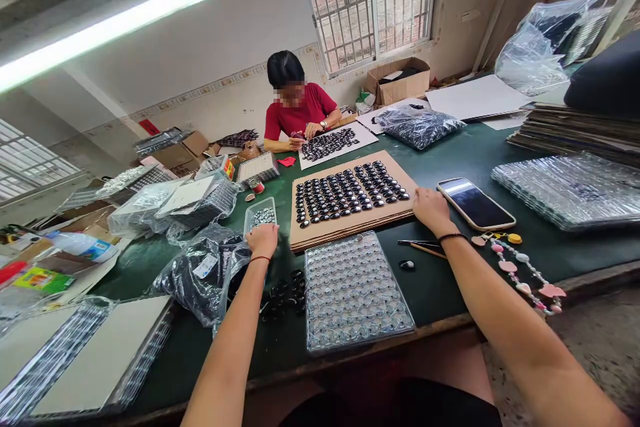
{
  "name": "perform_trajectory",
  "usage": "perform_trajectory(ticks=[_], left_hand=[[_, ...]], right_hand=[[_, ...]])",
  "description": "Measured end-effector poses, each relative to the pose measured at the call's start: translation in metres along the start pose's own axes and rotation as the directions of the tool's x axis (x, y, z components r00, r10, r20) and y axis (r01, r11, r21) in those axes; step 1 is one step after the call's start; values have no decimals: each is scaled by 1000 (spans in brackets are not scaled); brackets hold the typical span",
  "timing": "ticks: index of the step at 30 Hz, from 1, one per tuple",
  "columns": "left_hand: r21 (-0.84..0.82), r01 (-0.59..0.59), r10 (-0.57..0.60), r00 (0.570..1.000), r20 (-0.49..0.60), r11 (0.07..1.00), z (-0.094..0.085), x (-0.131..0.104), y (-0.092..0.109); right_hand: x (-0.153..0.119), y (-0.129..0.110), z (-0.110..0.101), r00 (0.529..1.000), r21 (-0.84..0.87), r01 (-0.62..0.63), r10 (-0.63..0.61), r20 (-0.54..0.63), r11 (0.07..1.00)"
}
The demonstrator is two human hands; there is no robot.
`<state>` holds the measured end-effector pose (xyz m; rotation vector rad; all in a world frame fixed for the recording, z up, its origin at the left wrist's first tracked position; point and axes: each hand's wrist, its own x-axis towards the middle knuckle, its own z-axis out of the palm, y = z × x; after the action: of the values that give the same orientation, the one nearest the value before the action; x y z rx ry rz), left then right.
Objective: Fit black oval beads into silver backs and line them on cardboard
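My left hand [263, 240] is closed at the near end of a small clear plastic box [260, 205] that holds many small shiny pieces; its fingertips are mostly hidden. At the right front corner of a stack of cardboard sheets [345, 230], my right hand [431, 210] has its fingers curled against the edge. Rows of glossy black oval pieces [350, 190] with bright spots lie on the top sheet. In front of the stack is a clear blister tray [357, 293] with rows of round pockets. One loose black oval piece [407, 265] lies right of the tray.
Loose black pieces [285, 297] and a plastic bag [200, 273] lie left of the tray. A phone [476, 203], thin pencil-like sticks [425, 247] and a beaded strap [520, 270] are near my right arm. Across the table a co-worker [300, 113] handles black pieces on a white board [335, 145].
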<state>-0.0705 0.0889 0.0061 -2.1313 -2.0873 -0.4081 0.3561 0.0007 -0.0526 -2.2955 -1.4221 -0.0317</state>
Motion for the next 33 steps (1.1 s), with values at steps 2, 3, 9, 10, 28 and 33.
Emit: perform_trajectory(ticks=[2,3,9,10,28,33], left_hand=[[-84,1,-4,999,-37,996,-1,-2,11],[-135,-10,4,999,-47,991,-1,-4,17],[-463,17,1,999,40,886,22,-16,45],[-512,55,-24,997,66,857,25,-16,46],[-787,374,-242,926,288,492,38,-4,20],[-805,393,-296,913,282,444,38,-4,10]], right_hand=[[1,0,0,1000,26,2,-2,7,1000],[2,0,0,1000,42,2,-3,10,999],[6,1,-5,999,152,-46,41,36,987],[6,1,-6,997,169,-64,58,42,984],[4,-18,-8,991,385,-109,68,119,916],[1,-22,-7,990,414,-116,70,124,903]])
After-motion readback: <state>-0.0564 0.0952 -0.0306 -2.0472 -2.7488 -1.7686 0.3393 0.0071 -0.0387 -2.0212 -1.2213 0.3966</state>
